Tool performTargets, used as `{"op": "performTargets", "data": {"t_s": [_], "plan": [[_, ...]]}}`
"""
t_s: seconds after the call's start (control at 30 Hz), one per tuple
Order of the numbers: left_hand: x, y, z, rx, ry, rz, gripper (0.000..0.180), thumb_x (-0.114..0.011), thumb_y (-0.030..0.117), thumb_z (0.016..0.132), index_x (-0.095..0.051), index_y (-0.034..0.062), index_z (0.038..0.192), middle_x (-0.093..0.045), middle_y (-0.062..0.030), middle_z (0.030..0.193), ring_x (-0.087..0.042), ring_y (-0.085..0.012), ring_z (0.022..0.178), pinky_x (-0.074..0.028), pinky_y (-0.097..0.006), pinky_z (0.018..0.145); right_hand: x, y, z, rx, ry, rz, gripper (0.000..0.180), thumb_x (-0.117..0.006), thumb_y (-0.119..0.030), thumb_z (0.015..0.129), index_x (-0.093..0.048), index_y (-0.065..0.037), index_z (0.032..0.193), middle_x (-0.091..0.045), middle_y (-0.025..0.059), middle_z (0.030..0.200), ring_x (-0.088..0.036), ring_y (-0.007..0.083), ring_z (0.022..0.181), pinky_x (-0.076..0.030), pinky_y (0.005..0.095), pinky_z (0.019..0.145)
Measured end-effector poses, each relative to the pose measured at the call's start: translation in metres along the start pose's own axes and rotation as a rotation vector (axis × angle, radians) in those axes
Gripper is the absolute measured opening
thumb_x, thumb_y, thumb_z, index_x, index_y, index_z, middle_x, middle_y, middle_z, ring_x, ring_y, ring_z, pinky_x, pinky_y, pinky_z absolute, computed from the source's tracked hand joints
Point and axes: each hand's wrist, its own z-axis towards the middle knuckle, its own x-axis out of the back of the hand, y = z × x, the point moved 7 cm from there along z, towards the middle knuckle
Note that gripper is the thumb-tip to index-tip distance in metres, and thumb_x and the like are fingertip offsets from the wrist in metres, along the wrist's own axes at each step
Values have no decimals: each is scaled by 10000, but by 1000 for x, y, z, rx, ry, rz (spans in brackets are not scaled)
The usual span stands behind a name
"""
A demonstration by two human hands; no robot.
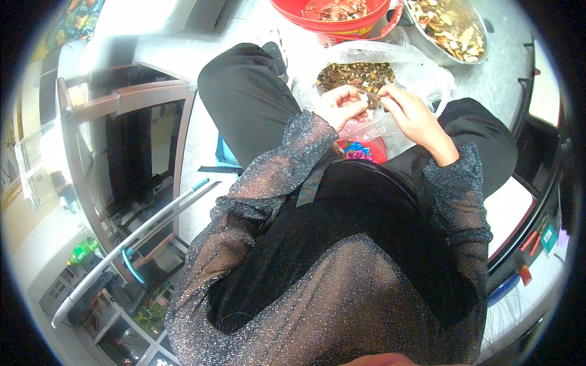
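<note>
Above a clear plastic bag (427,74), my left hand (342,108) and my right hand (416,117) come close together between my knees. The fingers of my left hand pinch a small pale piece that I cannot name. My right hand's thumb and fingertips are pressed together at a small dark brown bit, its kind too small to tell. Dark brown and yellowish scraps (356,74) lie in the bag, just beyond my fingers.
Past the bag stands a red bucket (342,28) with some scraps inside. A metal pot (455,59) full of pale cut pieces stands at its right. A brown wooden frame (146,96) and a long pale pole (122,250) are at my left.
</note>
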Motion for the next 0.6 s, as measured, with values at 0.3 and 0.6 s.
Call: {"op": "performTargets", "data": {"t_s": [0.3, 0.6], "plan": [[5, 4, -1, -68, 68, 77, 178, -632, 44, 824, -578, -21, 980, -625, -49, 778, -592, -86, 640, -500, -223, 592, -4, -13, -3, 89, -6, 6, 188, -503, -193, 910, -540, -15, 955, -603, 198, 865, -589, 372, 821, -461, 404, 704], [7, 4, -2, -86, 87, 234, 212, -614, 70, 834, -568, -16, 1023, -612, -53, 854, -583, -110, 705, -486, -242, 662, -4, -14, -3, 102, 10, -60, 147, -537, -109, 890, -544, 5, 983, -611, 168, 866, -608, 314, 791, -465, 350, 705]]}}
